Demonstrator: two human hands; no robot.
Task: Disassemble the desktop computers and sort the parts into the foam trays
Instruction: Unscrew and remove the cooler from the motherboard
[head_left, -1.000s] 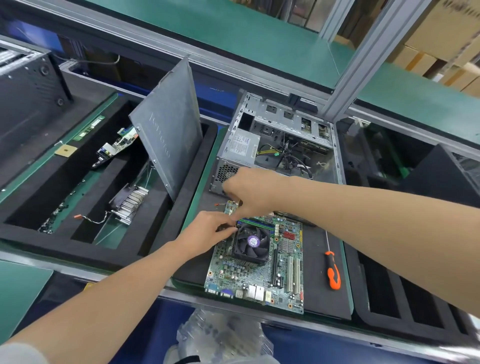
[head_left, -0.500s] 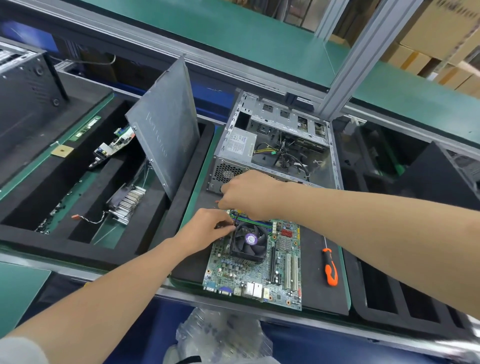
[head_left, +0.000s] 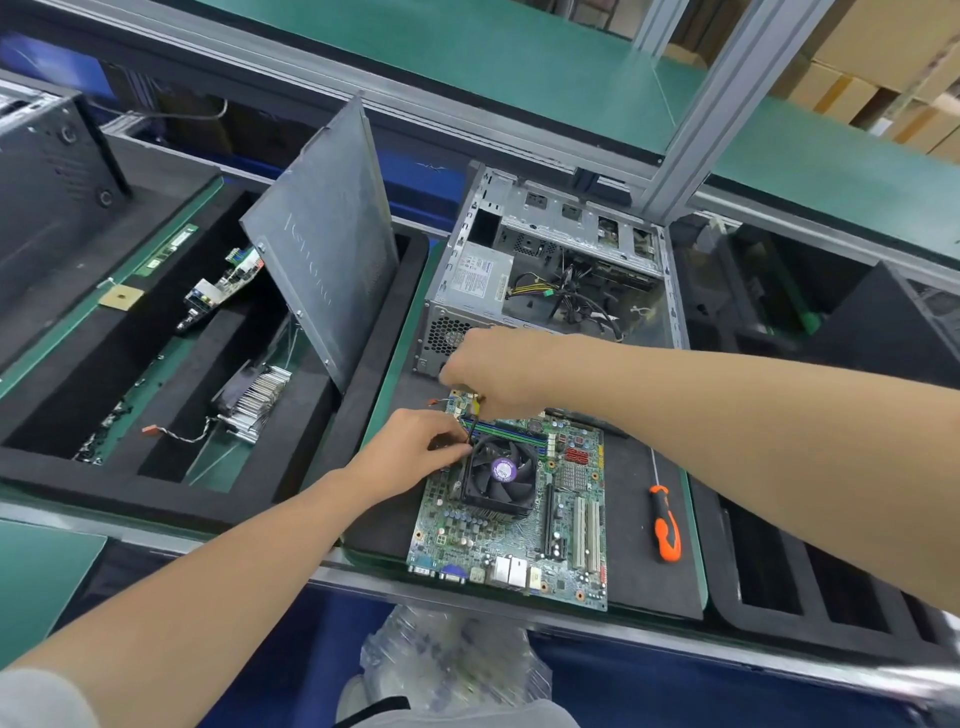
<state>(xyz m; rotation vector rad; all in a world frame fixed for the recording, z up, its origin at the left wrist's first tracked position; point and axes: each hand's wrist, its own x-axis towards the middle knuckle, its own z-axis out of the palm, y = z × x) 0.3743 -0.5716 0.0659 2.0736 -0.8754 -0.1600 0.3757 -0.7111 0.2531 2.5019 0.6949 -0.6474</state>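
Motherboard (head_left: 519, 535) lies flat on the black foam mat (head_left: 639, 587) at the near edge of the bench, ports nearest, with the CPU fan (head_left: 501, 475) on top. Step in hand looks like freeing the fan wiring at the board's far-left corner

Left hand (head_left: 410, 447): grip pressed together, fingertips pinching at the fan's far-left corner. Right hand (head_left: 493, 369), just beyond: grip curled, pinching a thin dark lead (head_left: 472, 423) that runs down toward the left fingertips. Plug end is hidden under the hand

Pull on the connector body, not the wire, straight up off the header. Left should pin the board down via the fan frame so it doesn't lift or skate on the foam. Mind the RAM slots (head_left: 514, 428) just right of the lead

Screwdriver (head_left: 665, 525) lies right of the board, untouched, likely wanted for the cooler screws. Open case (head_left: 545, 249) sits behind. Foam tray (head_left: 156, 493) on the left already holds a heatsink (head_left: 254, 400), so the cooler probably goes there
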